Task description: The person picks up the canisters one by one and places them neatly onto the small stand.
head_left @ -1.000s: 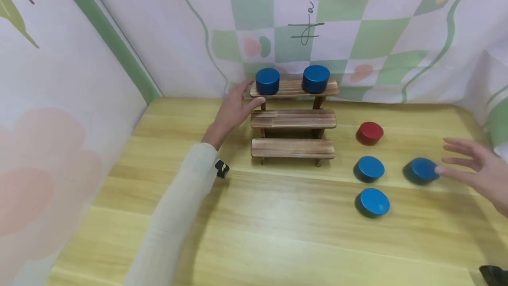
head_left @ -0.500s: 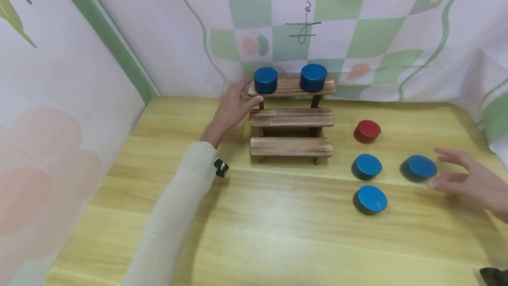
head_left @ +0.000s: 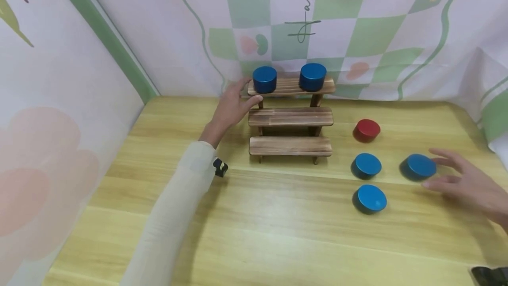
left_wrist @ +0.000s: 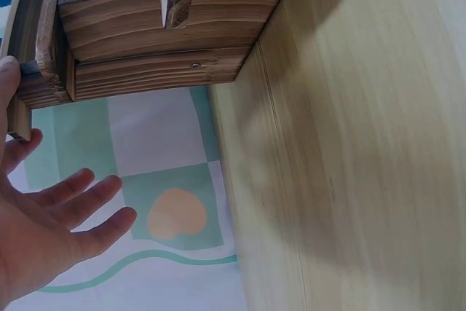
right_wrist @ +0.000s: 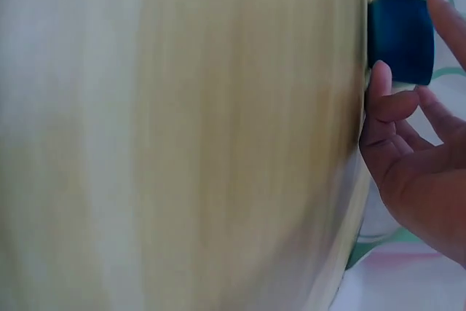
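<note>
A three-tier wooden display stand (head_left: 290, 117) stands at the back of the table. My left hand (head_left: 231, 107) grips the left end of its top tier, thumb in front and index finger behind; the left wrist view shows the remaining fingers spread loosely below. Two blue round blocks (head_left: 264, 79) sit on that tier. At the right, my right hand (head_left: 468, 184) is spread beside a blue round block (head_left: 418, 167), thumb on the near side and fingers on the far side. Its fingertips are close to the block; whether they touch it is hard to tell.
Left of that block lie two more blue round blocks, one farther back (head_left: 366, 165) and one nearer (head_left: 370, 198). A red round block (head_left: 367, 130) lies behind them. Patterned cloth (head_left: 293, 8) hangs behind the table (head_left: 270, 233).
My right hand has moved left and lowered towards the rightmost blue round block, its thumb coming to the near side. The left hand keeps its hold on the stand.
</note>
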`<action>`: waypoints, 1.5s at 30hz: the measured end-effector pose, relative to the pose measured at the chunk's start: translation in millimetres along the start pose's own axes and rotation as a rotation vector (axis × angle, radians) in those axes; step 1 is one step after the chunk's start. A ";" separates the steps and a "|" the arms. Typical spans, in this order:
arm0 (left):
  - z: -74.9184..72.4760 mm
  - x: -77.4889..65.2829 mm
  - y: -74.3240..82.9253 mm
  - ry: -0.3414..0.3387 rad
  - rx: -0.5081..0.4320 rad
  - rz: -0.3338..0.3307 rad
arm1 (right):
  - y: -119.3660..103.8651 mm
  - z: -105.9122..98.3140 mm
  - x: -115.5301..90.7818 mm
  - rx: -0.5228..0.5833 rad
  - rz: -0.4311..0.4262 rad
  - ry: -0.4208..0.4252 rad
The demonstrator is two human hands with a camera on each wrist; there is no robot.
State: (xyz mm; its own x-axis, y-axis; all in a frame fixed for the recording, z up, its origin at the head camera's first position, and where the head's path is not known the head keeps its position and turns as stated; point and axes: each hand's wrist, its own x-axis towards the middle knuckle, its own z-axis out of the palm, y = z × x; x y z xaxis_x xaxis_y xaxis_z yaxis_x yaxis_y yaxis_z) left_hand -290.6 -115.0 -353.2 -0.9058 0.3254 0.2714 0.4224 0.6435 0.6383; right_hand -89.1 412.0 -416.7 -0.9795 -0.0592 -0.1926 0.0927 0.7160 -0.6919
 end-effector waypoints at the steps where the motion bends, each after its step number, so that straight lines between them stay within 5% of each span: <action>1: 0.0 0.2 -0.1 -0.003 0.004 0.001 | -1.1 1.0 1.3 -0.003 0.007 -0.003; 6: 0.2 0.5 -0.8 0.001 0.003 0.005 | -7.9 5.6 8.8 -0.021 0.055 -0.011; 26: 1.3 -0.4 0.0 -0.007 0.002 -0.028 | -36.8 11.9 13.8 -0.123 0.020 0.094; 45: -0.1 -2.3 1.8 -0.002 0.009 -0.031 | -92.7 18.6 20.1 -0.074 -0.124 0.190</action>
State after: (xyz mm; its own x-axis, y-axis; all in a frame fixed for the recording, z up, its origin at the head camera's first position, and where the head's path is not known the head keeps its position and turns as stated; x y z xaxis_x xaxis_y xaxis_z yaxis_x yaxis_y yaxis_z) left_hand -287.7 -114.7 -352.6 -0.9183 0.3066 0.2505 0.3947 0.6597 0.6395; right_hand -114.1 331.5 -369.4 -0.9993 -0.0232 0.0298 -0.0370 0.7606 -0.6482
